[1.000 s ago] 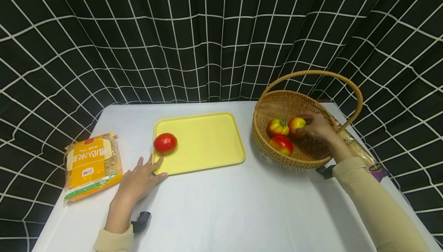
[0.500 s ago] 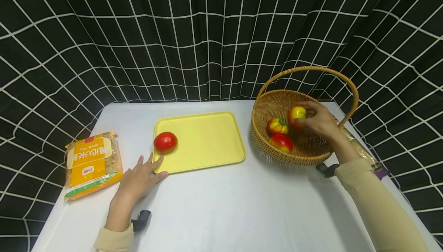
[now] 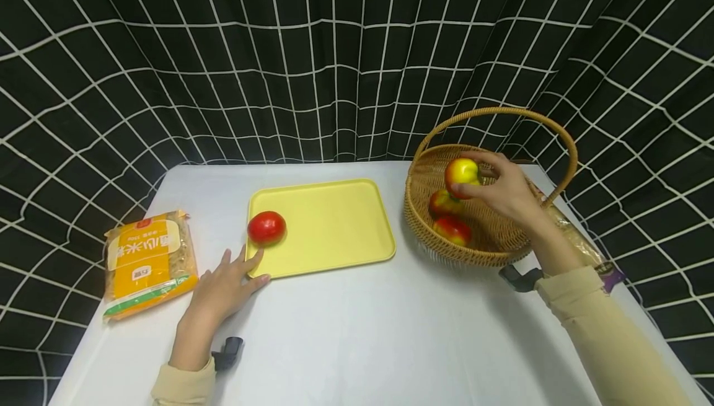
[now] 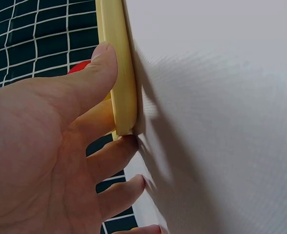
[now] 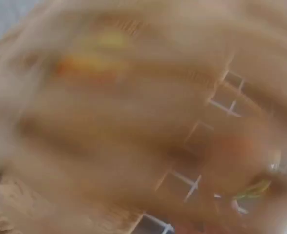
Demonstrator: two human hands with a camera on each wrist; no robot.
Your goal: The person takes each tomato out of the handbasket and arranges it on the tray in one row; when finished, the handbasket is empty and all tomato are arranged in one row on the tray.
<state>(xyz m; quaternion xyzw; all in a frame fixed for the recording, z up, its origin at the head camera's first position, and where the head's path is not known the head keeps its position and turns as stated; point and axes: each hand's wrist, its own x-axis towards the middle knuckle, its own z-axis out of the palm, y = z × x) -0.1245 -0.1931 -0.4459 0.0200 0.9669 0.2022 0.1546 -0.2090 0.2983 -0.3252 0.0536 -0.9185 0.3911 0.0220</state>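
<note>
A red-and-yellow apple (image 3: 462, 172) is held between the thumb and fingers of my right hand (image 3: 504, 188), raised above the wicker basket's (image 3: 502, 260) floor. Under it lie a red-and-yellow lobed fruit (image 3: 444, 204) and a mostly red fruit (image 3: 452, 231). The right wrist view is blurred by motion. My left hand (image 3: 222, 291) rests at the near left corner of the yellow tray (image 3: 334, 226). Its thumb (image 4: 102, 70) touches the tray's rim (image 4: 121, 73) in the left wrist view, other fingers spread. A shiny red tomato (image 3: 266, 228) sits on the tray's left side.
An orange food packet (image 3: 149, 263) lies left of the tray. Another packet with a purple end (image 3: 610, 274) lies right of the basket, partly hidden. The basket's tall arched handle (image 3: 502, 110) stands over its opening. A black gridded curtain (image 3: 346, 71) surrounds the white table.
My right hand has lifted the apple from among the other fruits and moved it up and left inside the basket's outline. The basket shifted slightly. My left hand stays at the tray corner.
</note>
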